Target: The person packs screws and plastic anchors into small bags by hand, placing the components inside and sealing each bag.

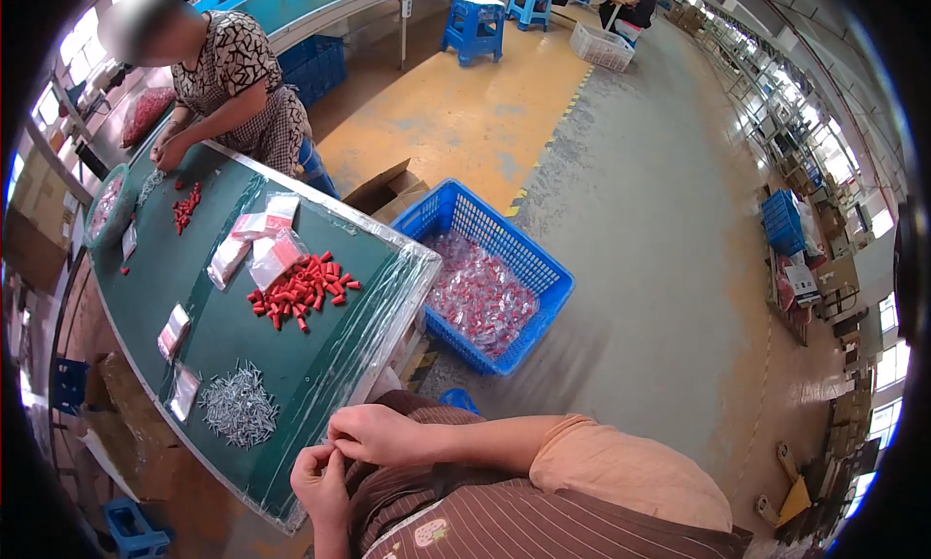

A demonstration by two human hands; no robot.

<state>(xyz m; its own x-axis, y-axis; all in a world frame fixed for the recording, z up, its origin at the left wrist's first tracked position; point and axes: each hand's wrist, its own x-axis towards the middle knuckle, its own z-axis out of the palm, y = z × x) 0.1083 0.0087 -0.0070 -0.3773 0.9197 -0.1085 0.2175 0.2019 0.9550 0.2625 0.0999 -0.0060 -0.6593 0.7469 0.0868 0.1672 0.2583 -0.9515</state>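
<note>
My right hand (376, 434) and my left hand (322, 479) meet in front of my striped apron (553, 511), by the near edge of the green-topped table (325, 380). Both have their fingertips pinched together, almost touching each other. Whatever is between them is too small or hidden to make out. Closest to them on the table lies a heap of small grey metal screws or pins (239, 406). Farther along is a pile of red tapered caps (305, 289), with stacks of clear plastic bags (274, 255) against it. More bag packs (184, 392) lie beside the metal heap.
A blue plastic basket (553, 268) of filled clear bags (477, 292) stands on the floor beside the table. At the far end a co-worker (233, 84) handles small items near a green basket (104, 210). Blue stools (475, 31) stand behind; another stool (134, 528) is lower left.
</note>
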